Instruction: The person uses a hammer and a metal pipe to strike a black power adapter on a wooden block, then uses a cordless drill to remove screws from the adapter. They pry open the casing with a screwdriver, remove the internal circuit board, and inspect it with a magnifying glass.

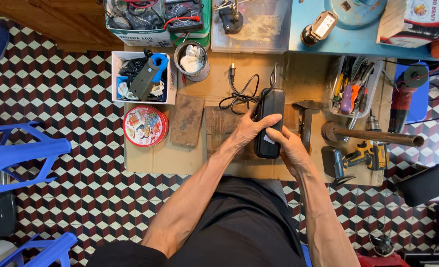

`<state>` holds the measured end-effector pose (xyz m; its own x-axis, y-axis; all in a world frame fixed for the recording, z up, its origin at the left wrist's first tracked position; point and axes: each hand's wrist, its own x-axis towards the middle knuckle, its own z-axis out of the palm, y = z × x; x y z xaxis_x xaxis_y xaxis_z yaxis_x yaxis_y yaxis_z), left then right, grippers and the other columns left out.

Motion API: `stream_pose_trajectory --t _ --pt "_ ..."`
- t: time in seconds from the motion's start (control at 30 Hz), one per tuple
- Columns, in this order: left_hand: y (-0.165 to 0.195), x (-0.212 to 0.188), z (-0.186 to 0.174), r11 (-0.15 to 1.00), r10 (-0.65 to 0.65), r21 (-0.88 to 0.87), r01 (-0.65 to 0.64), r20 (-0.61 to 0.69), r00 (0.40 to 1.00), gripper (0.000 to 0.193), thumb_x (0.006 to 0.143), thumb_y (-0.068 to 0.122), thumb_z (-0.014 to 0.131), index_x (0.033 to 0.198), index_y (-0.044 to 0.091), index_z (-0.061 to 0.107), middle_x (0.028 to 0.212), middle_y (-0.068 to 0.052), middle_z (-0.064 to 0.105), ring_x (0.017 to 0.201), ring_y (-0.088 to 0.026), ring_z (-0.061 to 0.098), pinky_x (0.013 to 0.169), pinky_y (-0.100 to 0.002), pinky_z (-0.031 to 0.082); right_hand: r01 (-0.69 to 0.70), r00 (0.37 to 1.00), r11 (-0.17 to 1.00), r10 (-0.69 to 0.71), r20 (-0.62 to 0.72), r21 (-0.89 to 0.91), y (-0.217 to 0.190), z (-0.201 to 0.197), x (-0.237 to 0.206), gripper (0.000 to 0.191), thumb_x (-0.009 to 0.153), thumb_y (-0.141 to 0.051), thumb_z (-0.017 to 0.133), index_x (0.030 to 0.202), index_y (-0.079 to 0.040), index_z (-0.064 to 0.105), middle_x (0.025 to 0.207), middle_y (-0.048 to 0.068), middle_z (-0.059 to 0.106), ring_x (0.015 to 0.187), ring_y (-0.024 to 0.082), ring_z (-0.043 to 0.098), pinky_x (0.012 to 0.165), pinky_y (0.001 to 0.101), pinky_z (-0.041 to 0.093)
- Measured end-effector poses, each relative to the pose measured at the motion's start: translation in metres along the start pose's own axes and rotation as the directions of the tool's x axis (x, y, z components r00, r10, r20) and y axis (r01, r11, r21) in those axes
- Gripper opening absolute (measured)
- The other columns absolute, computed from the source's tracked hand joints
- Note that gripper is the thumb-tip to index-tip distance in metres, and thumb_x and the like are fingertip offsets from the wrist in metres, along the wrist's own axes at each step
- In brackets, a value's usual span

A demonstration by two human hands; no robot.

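Note:
A long black power adapter [269, 106] lies lengthwise on a wooden block [218, 128] at the middle of a cardboard sheet. My left hand [251, 129] grips its left side, thumb stretched over the top. My right hand [288, 146] holds its near right edge. A black cable [239, 94] with a plug trails from the adapter's far end.
A round red tin [145, 126] and a white box of parts [143, 76] sit left. A metal can [192, 60], a clear tool tray [354, 88], a hammer [304, 121], a rusty pipe [378, 136] and a yellow drill [360, 155] lie nearby. Blue plastic stools [16, 153] stand at left.

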<state>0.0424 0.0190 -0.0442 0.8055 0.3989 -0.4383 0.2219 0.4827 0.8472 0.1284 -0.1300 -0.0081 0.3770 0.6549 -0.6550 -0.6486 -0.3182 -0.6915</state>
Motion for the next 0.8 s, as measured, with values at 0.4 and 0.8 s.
stream_pose_trajectory --t 0.4,0.8 --pt "-0.003 -0.007 -0.011 0.991 0.086 0.104 -0.081 -0.037 0.996 0.087 0.072 0.045 0.086 0.143 0.005 0.056 0.127 -0.012 0.069 0.113 -0.021 0.068 0.095 -0.034 0.057 -0.049 0.979 0.889 -0.047 -0.199 -0.455 -0.012 -0.004 -0.015 0.076 0.075 -0.043 0.079 0.138 -0.004 0.060 0.116 0.010 0.071 0.102 0.017 0.067 0.090 0.0372 0.054" --pt "-0.004 0.013 -0.012 0.992 -0.117 -0.038 0.118 0.018 0.993 0.093 0.070 0.050 0.084 0.144 0.004 0.052 0.122 -0.014 0.068 0.101 -0.019 0.071 0.082 -0.032 0.061 -0.011 0.994 0.990 -0.003 -0.107 -0.138 0.036 -0.030 0.042 0.076 0.080 -0.043 0.078 0.144 -0.011 0.054 0.128 0.002 0.067 0.119 0.012 0.061 0.097 0.0289 0.049"
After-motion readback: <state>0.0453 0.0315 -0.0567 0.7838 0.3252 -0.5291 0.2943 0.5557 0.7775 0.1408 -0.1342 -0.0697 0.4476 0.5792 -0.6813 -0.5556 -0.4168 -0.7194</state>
